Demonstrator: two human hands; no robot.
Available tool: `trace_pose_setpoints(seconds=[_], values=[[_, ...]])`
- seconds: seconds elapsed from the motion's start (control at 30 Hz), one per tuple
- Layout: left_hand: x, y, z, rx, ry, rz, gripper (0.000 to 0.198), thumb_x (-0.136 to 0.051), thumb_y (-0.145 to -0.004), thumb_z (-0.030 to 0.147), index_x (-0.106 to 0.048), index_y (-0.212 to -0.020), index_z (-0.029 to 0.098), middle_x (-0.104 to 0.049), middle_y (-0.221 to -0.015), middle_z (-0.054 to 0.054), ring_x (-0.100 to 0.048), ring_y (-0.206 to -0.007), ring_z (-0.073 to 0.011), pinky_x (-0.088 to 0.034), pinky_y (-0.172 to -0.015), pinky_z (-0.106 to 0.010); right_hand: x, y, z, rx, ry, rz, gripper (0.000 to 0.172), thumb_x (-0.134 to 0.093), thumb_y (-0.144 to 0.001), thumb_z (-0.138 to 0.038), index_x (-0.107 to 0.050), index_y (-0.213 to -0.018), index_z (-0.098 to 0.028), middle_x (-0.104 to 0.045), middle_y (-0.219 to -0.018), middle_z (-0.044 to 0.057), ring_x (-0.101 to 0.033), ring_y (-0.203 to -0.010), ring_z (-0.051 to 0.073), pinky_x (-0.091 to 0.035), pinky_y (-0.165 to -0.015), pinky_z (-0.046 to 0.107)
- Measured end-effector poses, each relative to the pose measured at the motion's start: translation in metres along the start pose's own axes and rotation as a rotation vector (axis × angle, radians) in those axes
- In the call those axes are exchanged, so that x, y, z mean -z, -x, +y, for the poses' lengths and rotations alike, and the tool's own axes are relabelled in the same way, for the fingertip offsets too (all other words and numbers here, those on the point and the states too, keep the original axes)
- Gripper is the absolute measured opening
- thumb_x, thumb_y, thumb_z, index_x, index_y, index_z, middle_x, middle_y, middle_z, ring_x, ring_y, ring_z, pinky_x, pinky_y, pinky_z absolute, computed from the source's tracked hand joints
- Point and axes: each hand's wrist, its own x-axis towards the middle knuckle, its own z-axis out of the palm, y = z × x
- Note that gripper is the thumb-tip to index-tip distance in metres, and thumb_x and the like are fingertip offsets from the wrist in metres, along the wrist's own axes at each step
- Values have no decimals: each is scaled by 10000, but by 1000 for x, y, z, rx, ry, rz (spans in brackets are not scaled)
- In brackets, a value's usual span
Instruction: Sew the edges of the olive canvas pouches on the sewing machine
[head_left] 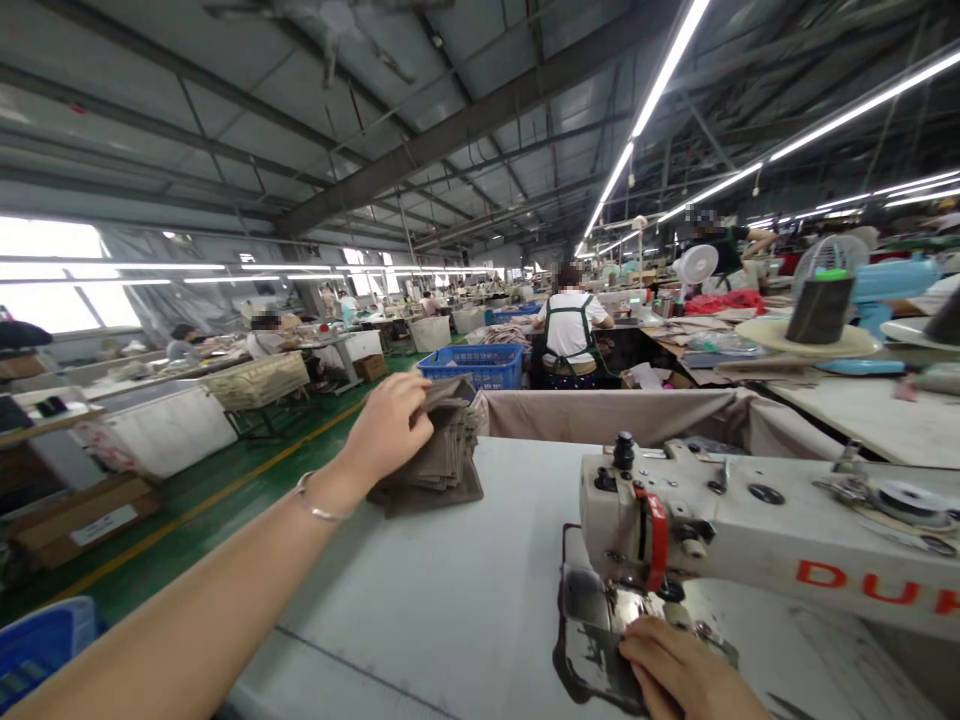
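While a blue crate (487,372) stands behind, the half-curled left hand (391,425) touches stacked cloth (444,455), right hand (686,668) bent, both grips unclear.

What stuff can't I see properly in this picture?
Head view:
- Sewing machine: lettering runs past the right edge.
- Fabric stack: partly covered by the left grip.
- Surface under the right grip: hidden by its fingers.
- Blue container: cut off by the left edge.
- Distant person: too small for detail.
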Motion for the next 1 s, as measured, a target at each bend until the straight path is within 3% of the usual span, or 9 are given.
trace_pose_setpoints(seconds=[0.13,0.2,0.3,0.43,0.6,0.73,0.83,0.9,1.0], values=[[-9,77,81,-241,271,-366,130,-659,-849,313,-605,-819,198,-577,-1354,-33,-404,-1363,-297,-223,-1189,-521,22,-11,-23,-53,-129,-13,265,-549,-881,-145,-682,-1091,-234,-699,-1096,71,-684,-997,196,-573,-874,287],[-35,122,113,-199,446,-584,255,-608,-922,402,-606,-1113,234,-500,-1445,-54,-408,-1367,-285,-279,-1168,-515,27,-14,-42,-70,-215,-107,283,-579,-867,-138,-664,-1115,-247,-685,-1121,54,-663,-1021,196,-558,-891,301],[-76,160,144,1,488,-592,401,-629,-916,297,-547,-1301,221,-533,-1394,-100,-485,-1286,-277,-363,-1115,-466,18,-10,-69,-119,-232,-98,303,-708,-801,-188,-660,-1094,-247,-698,-1059,29,-664,-922,228,-572,-801,341],[-101,149,168,157,446,-501,496,-815,-716,342,-641,-1159,202,-601,-1149,-95,-532,-1098,-320,-423,-969,-476,-1,6,-90,-206,-209,-84,434,-720,-767,-161,-618,-1178,-257,-667,-1166,42,-624,-1012,285,-540,-850,416],[-101,126,181,188,506,-509,143,-697,-730,181,-618,-848,167,-590,-949,-71,-539,-945,-275,-416,-825,-393,1,2,-99,-524,-405,-83,561,-697,-665,-50,-574,-1182,-229,-647,-1136,55,-598,-1040,267,-506,-924,404],[-81,122,180,161,676,-567,53,-606,-800,172,-563,-773,184,-579,-800,3,-552,-771,-173,-401,-685,-271,16,-9,-95,-615,-454,34,322,-627,-799,-140,-557,-1105,-210,-616,-1125,91,-590,-1052,261,-521,-909,402],[-54,121,177,357,1079,-620,135,-565,-892,316,-550,-860,186,-568,-738,24,-543,-687,-145,-397,-612,-233,39,-19,-88,-536,-516,55,107,-529,-916,-208,-566,-1015,-225,-607,-1170,90,-578,-1112,235,-513,-937,378],[-37,121,176,472,1385,-637,228,-616,-876,390,-576,-944,176,-618,-796,0,-584,-750,-164,-432,-653,-239,56,-27,-85,-474,-557,33,60,-535,-933,-242,-586,-962,-231,-611,-1191,81,-570,-1147,226,-503,-958,361],[-20,123,179,535,1537,-611,342,-718,-811,417,-643,-1027,163,-685,-908,-51,-625,-871,-207,-471,-753,-270,77,-37,-84,-402,-630,-23,117,-543,-949,-305,-623,-898,-237,-651,-1154,58,-605,-1102,215,-512,-936,333]])
